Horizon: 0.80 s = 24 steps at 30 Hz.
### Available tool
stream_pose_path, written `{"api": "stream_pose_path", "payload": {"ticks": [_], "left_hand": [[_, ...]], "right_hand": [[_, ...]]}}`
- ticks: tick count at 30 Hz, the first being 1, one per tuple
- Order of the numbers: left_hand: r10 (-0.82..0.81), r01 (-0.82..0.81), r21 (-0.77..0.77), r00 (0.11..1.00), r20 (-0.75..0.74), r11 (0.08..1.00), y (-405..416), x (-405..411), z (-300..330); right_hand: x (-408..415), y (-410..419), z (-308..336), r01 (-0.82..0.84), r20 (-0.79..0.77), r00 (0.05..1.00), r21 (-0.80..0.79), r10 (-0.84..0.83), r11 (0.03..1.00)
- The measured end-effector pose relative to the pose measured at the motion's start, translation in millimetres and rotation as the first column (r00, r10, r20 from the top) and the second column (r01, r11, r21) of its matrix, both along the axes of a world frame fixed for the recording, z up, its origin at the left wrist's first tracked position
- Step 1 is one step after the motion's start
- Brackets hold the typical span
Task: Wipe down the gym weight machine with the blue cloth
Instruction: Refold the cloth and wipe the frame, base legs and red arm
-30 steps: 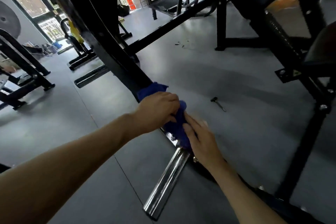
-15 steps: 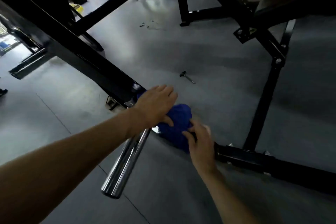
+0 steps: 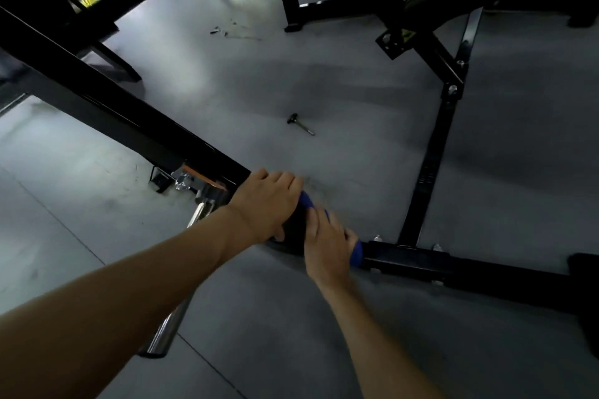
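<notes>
1. The blue cloth [image 3: 356,251] lies on the black frame [image 3: 453,264] low by the floor [image 3: 259,91], mostly hidden under both hands.
2. The right hand [image 3: 327,244] curls over it in a closed grip.
3. The left hand [image 3: 270,204] presses it, fingers bent over the frame.
4. A chrome bar [image 3: 163,337] juts out beneath the left forearm.
</notes>
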<state>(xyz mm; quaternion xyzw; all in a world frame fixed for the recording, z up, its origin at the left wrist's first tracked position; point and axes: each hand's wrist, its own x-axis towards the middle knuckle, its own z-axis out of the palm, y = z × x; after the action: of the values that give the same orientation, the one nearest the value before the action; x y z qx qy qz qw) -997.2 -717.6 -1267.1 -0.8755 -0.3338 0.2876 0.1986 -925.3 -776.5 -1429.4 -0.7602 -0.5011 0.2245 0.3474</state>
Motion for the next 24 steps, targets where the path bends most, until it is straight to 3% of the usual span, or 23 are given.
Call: {"api": "stream_pose_path", "payload": {"ticks": [2,4,8,10,13,18,24], "left_hand": [[0.015,-0.015,-0.041,1.0,-0.004,0.999,-3.9,10.5,-14.3],[0.001,-0.002,-0.066,1.0,-0.014,0.998,-8.2,20.3,-31.3],[-0.008,-0.004,-0.143,0.996,-0.085,0.99,-20.5,36.9,-64.4],[-0.001,-0.017,-0.143,0.992,-0.126,0.99,-25.0,44.1,-76.8],[0.03,-0.049,-0.117,0.988,-0.153,0.992,-35.9,54.0,-91.6],[0.1,-0.11,-0.076,0.986,-0.132,0.991,-58.6,65.7,-115.8],[0.13,-0.143,-0.11,0.985,-0.114,0.984,-61.0,71.4,-121.9]], "right_hand": [[31.5,-22.3,-36.8,-0.012,0.07,0.997,0.018,0.011,1.0],[62.3,-47.6,-62.9,-0.093,0.251,0.965,0.04,0.08,0.995],[108.4,-75.9,-81.3,-0.256,0.565,0.799,0.011,0.205,0.967],[120.2,-89.3,-77.4,-0.257,0.591,0.779,-0.005,0.21,0.966],[106.9,-91.3,-63.5,-0.174,0.531,0.827,-0.071,0.185,0.982],[76.4,-66.9,-55.6,-0.234,0.46,0.837,-0.185,0.295,0.954],[155.9,-118.0,-66.3,-0.256,0.623,0.735,-0.111,0.268,0.96]]}}
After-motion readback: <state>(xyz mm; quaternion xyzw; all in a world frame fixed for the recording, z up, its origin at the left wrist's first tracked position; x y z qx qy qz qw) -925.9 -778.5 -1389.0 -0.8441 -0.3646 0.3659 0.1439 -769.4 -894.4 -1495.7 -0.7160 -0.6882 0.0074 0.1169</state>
